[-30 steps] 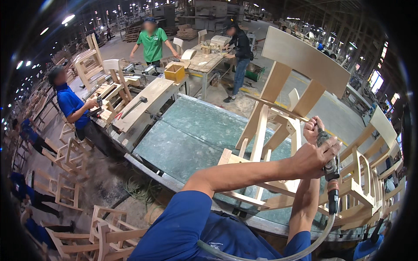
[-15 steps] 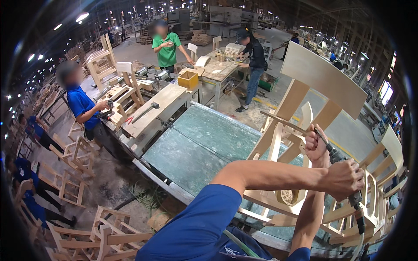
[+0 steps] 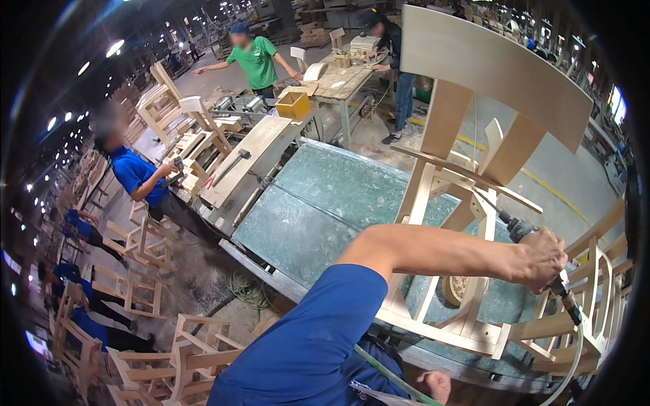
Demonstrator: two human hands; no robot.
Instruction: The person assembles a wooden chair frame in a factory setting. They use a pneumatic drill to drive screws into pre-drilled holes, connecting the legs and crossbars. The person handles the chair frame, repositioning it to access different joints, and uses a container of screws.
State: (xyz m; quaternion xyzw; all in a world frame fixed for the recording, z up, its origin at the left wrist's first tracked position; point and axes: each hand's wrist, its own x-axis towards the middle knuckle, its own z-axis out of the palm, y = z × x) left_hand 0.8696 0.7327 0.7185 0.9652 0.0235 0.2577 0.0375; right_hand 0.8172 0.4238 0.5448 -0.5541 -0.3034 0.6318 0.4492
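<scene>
Evidently, by the head view, the step in hand is powered driving at a corner joint of an unfinished wooden chair [image 3: 467, 176], which sits over the right part of the green-topped table [image 3: 325, 183], curved back panel [image 3: 494, 71] at the far side. The left hand [image 3: 539, 259] is closed firmly round the body of a driver [image 3: 518, 229], hose [image 3: 575, 352] trailing below; its long bit points at the frame just below the cross rail, though from where I stand contact cannot be confirmed. The right hand [image 3: 437, 386] is low by the torso, fingers curled; whether it holds anything I cannot tell. In my judgement, the next move calls for a steady wrist and the bit kept in line with the joint
</scene>
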